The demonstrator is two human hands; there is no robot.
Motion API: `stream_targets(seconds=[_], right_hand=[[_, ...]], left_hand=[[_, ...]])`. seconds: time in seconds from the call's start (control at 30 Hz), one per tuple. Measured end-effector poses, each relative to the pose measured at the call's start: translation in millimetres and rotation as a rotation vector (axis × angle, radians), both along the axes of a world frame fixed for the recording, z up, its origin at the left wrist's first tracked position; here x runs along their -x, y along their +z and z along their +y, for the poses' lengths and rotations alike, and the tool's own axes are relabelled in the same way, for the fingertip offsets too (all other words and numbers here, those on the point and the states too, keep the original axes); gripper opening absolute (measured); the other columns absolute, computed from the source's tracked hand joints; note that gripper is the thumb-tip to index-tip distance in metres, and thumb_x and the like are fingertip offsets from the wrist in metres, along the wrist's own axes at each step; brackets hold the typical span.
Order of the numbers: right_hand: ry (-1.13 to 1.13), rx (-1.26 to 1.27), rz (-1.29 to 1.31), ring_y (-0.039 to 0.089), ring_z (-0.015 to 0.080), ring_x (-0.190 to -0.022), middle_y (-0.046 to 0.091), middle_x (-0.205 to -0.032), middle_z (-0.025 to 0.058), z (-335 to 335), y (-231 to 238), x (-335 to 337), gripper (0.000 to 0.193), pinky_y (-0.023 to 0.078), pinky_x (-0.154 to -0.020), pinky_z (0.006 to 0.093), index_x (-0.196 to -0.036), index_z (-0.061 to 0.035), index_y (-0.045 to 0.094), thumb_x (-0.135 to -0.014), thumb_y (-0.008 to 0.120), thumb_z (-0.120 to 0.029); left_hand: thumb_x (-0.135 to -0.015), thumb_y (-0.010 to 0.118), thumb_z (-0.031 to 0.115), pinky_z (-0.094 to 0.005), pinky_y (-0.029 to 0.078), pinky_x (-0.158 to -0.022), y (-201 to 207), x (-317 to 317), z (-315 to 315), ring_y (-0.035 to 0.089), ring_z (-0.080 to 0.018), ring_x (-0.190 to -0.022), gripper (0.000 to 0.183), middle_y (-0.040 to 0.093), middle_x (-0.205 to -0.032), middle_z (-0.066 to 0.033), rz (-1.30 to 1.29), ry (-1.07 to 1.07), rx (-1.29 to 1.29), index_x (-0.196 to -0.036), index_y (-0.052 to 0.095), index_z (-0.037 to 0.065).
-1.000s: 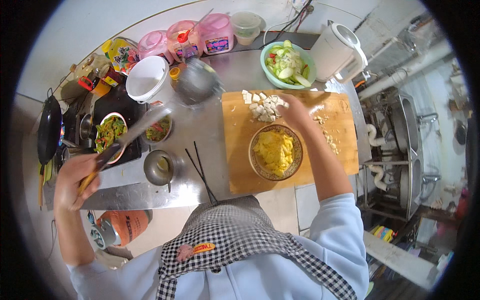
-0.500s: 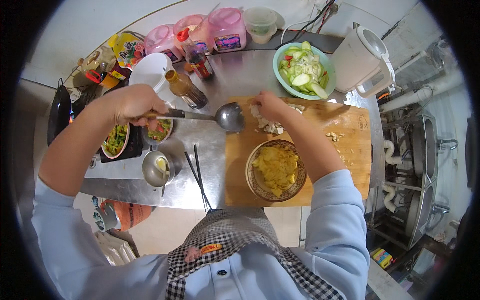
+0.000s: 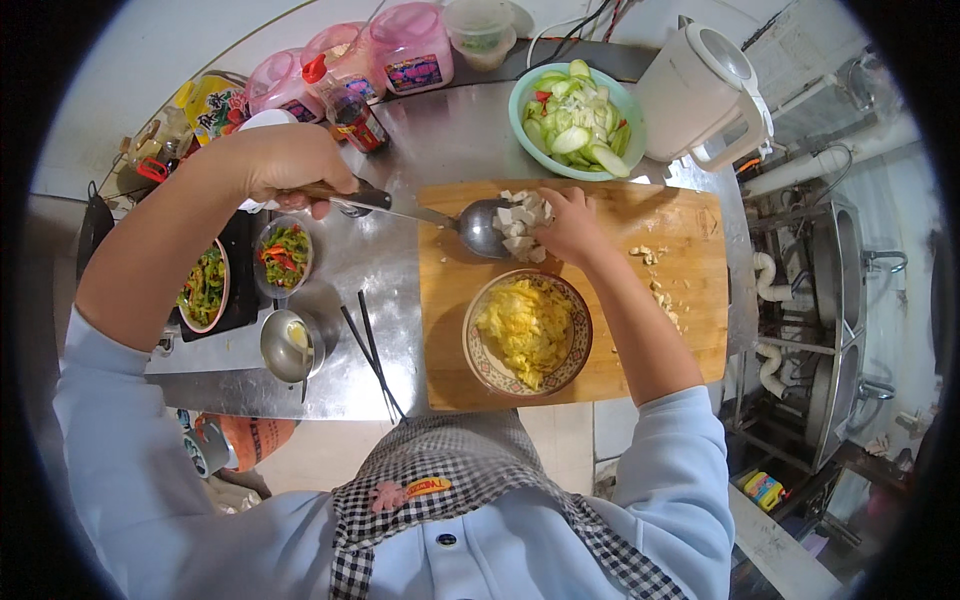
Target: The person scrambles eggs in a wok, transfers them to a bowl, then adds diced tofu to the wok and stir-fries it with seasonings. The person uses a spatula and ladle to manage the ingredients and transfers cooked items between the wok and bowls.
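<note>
- Fingers of the left hand are curled around the handle of a metal ladle, wrapped pretty snug.
- Right hand is up against the white tofu-like cubes, fingers bent and bunched close. Can't tell if they're pinching any, since the thumb side is hidden.
- Those cubes sit in a heap near the far edge of the wooden cutting board, between the ladle's bowl and the right hand. Some overlap the ladle's rim; no idea how many are actually inside.
- Nearer the body, same board: 1 patterned bowl with scrambled egg in it.
- Chopped pale bits are scattered on the board's right side, past the forearm.
- Just beyond the board, a pale green bowl full of sliced green veg, with a white pitcher to its right.
- Over left, 2 black chopsticks lie crossed on the steel counter, next to a small metal bowl.
</note>
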State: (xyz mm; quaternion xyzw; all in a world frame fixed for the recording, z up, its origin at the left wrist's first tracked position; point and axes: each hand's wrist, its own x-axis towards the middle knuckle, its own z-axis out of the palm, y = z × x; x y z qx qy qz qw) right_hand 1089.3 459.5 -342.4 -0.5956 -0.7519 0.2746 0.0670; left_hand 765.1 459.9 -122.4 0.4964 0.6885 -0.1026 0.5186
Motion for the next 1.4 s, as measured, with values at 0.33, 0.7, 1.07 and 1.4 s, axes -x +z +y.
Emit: stream_targets(seconds=[0.33,0.7,1.07,1.4], right_hand=[[0.24,0.058,0.421,0.048,0.0335,-0.126,0.049,-0.137,0.0162,-15,-2,-1,0.058,0.038,-0.106,0.0353,-0.133,-0.0089,0.055,-0.077,0.052,0.008],[0.046,0.301,0.631,0.053,0.0227,-0.123,0.059,-0.131,0.0137,-20,21,-6,0.05,0.038,-0.103,0.0307,-0.131,-0.0065,0.056,-0.086,0.041,0.01],[-0.147,0.401,0.378,0.062,0.0184,-0.094,0.066,-0.106,0.0132,-130,36,-75,0.036,0.049,-0.081,0.0311,-0.131,-0.0021,0.052,-0.095,0.051,-0.007],[-0.708,0.465,0.782,0.062,0.0171,-0.089,0.061,-0.113,0.0137,-200,19,-42,0.052,0.052,-0.064,0.0254,-0.136,-0.0032,0.043,-0.085,0.045,0.007]], left_hand=[[-0.082,0.063,0.02,-0.0266,0.03,-0.039,-39,6,-16,0.042,-0.0098,-0.041,0.02,0.058,-0.061,-0.0093,-0.188,0.121,0.037,-0.072,0.061,0.003],[-0.087,0.057,0.016,-0.0251,0.026,-0.043,-78,54,-76,0.036,-0.0076,-0.044,0.027,0.043,-0.053,0.0,-0.388,0.254,-0.022,-0.063,0.053,0.006],[-0.09,0.059,0.022,-0.0202,0.028,-0.041,-66,95,-110,0.042,-0.005,-0.043,0.026,0.055,-0.059,-0.0044,-0.47,0.319,-0.024,-0.074,0.06,0.002],[-0.092,0.058,0.021,-0.018,0.029,-0.037,-3,144,-156,0.041,-0.0045,-0.042,0.026,0.056,-0.062,-0.0068,-0.622,0.481,-0.039,-0.077,0.06,0.001]])
